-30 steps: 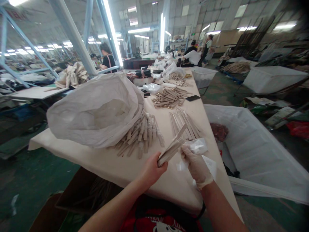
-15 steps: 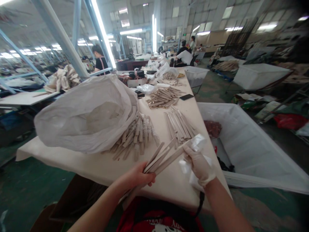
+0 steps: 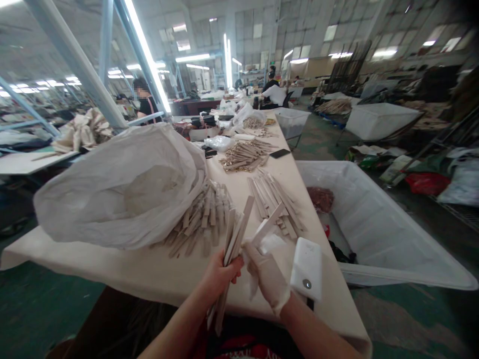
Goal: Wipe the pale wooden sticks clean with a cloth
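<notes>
My bare left hand [image 3: 223,271] is closed around a bundle of flat beige strips [image 3: 239,227], which stick out above and below the fist. Close beside it, my right hand [image 3: 266,279] in a pale glove pinches a single beige strip [image 3: 268,223] that points up and to the right. Thin clear plastic film [image 3: 272,243] shows by the right fingers; whether they grip it I cannot tell. Past my right wrist lies a white device with a round button [image 3: 307,267]. A row of loose beige strips [image 3: 277,197] rests ahead of the right hand.
A large white plastic sack [image 3: 119,184] covers the table's left side, with plastic-wrapped strips [image 3: 211,212] spilling beside it. Farther along are strips with metal ends [image 3: 245,154] and a dark phone [image 3: 280,153]. A white bin [image 3: 389,224] stands against the right edge. People work at the back.
My right hand has come left and down towards the left hand, uncovering the white device. The bundle in my left hand now stands more upright. The view has shifted slightly right.
</notes>
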Tool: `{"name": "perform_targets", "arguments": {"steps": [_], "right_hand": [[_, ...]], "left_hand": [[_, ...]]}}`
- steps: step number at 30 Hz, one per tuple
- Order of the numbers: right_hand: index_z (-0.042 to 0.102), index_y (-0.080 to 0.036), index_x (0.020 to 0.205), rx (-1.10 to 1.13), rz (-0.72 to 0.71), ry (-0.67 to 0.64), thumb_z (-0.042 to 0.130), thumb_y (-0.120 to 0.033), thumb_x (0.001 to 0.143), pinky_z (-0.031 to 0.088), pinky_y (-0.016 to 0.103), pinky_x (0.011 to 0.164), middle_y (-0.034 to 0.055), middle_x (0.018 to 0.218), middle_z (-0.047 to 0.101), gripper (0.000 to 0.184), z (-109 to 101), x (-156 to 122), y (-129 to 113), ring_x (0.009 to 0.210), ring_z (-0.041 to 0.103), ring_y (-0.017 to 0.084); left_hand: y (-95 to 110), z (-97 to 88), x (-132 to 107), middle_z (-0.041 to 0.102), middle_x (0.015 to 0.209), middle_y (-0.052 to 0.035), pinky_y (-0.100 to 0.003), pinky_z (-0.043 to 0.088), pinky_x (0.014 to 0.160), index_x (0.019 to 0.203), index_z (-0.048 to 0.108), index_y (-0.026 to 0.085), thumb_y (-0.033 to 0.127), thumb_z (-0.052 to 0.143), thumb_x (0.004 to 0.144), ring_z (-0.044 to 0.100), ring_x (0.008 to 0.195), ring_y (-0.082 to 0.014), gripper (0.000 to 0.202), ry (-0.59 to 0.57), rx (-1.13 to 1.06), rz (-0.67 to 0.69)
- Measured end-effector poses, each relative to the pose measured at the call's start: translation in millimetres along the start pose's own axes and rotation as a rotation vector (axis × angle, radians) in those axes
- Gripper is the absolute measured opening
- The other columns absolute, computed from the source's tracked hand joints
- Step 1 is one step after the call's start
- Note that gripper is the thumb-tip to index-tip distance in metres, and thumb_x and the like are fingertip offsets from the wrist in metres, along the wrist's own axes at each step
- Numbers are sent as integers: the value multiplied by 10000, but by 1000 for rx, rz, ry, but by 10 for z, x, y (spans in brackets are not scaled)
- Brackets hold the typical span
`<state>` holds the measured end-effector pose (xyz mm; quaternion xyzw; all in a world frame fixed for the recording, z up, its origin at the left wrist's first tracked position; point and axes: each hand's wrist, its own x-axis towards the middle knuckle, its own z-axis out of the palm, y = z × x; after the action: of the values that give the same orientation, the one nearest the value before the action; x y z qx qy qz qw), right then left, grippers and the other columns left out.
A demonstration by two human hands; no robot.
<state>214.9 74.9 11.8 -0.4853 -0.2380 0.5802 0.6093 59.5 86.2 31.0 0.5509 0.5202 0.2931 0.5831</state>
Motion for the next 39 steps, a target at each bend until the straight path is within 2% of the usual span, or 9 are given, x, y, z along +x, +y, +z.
{"name": "perform_targets", "arguments": {"steps": [2,6,12,15,18,23,29,33,39], "right_hand": [[644,-209,820,31,77,-62,596,-548,675,368,255,436,-19,491,538,372,37,-33,7,475,507,149],[623,-232,789,163,139,55,598,-534,678,343,237,412,-47,460,494,322,56,6,-45,424,468,123],[605,-175,719,287,117,-119,662,-406,680,192,177,318,-112,387,243,241,51,146,14,330,191,46],[630,-196,878,417,161,-161,666,-306,681,334,171,371,-82,473,428,228,-27,191,-105,386,360,57],[657,-193,863,488,190,-240,641,-208,685,488,228,652,-1,755,638,180,-100,171,-195,676,577,113],[660,-177,953,475,277,-169,588,-312,765,431,278,884,41,1026,656,243,-150,133,-71,1005,561,167],[672,-183,879,336,202,-215,647,-412,697,463,300,743,46,840,692,294,-46,143,32,792,620,197],[656,-201,891,219,123,-237,633,-445,702,444,304,666,36,805,678,310,-25,47,55,727,605,190],[523,-169,564,-26,87,-75,704,-419,624,317,220,445,-55,468,472,315,-125,46,120,436,402,82]], "left_hand": [[-4,8,-11,467,459,54,-179,320,381,667,476,153,350,595,637,401,378,-60,232,-14,10,-5],[-39,33,-43,471,459,52,-177,323,386,679,473,150,319,578,644,408,386,-62,203,-34,5,-44],[12,123,378,517,498,26,-195,358,419,712,490,138,321,569,657,457,417,-84,207,191,-113,7],[74,-3,756,547,556,2,-194,373,452,724,513,128,297,565,662,500,482,-98,188,303,-121,15],[77,-165,972,545,605,0,-185,365,458,748,510,130,278,578,651,502,521,-96,189,345,-107,13],[16,-200,697,568,673,-13,-183,352,448,784,508,131,327,571,672,489,492,-77,234,286,-59,8],[91,75,203,452,525,64,-173,303,416,738,470,153,318,604,660,391,423,-49,226,-74,-9,20],[170,173,203,432,542,73,-168,317,417,709,440,165,221,593,632,380,433,-43,181,-30,25,73],[181,119,234,473,586,53,-168,336,423,750,452,157,271,563,687,418,442,-46,171,-68,75,135]]}}
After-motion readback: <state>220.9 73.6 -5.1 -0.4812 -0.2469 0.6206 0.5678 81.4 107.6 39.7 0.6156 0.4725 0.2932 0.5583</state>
